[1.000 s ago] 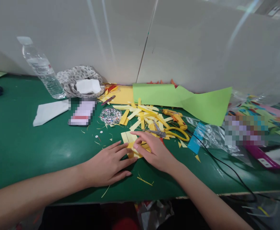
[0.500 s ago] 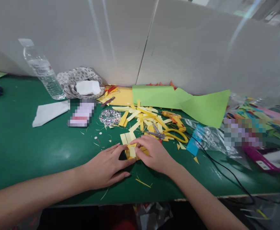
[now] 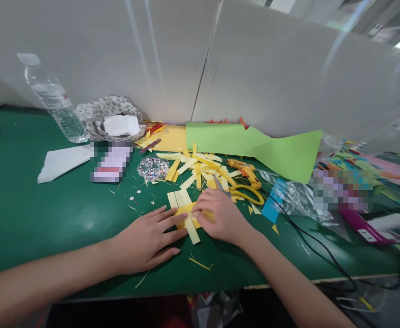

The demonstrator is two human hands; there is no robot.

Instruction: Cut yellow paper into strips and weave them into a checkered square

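Observation:
My left hand (image 3: 147,239) lies flat with its fingers spread, the fingertips on the left part of a yellow paper piece (image 3: 182,210). Closed at the fingertips, my right hand (image 3: 217,214) pinches something at the middle of this piece, too small to make out. Pale yellow strips (image 3: 182,197) stick out behind the piece, and one pale strip (image 3: 193,232) points towards the front edge. Just behind my right hand are scissors with yellow handles (image 3: 249,193), their blades partly hidden, and a pile of yellow paper strips (image 3: 198,166).
Behind stand a water bottle (image 3: 56,102) and a patterned cloth pouch (image 3: 109,111). A yellow glue gun (image 3: 246,171), green paper (image 3: 254,143), blue paper (image 3: 275,199) and a black cable (image 3: 309,232) are to the right. A phone (image 3: 113,164) lies left.
The pale strip on the yellow piece now extends towards the front edge. My left fingers have flattened and spread, and my right hand covers part of the scissors. The view has shifted slightly.

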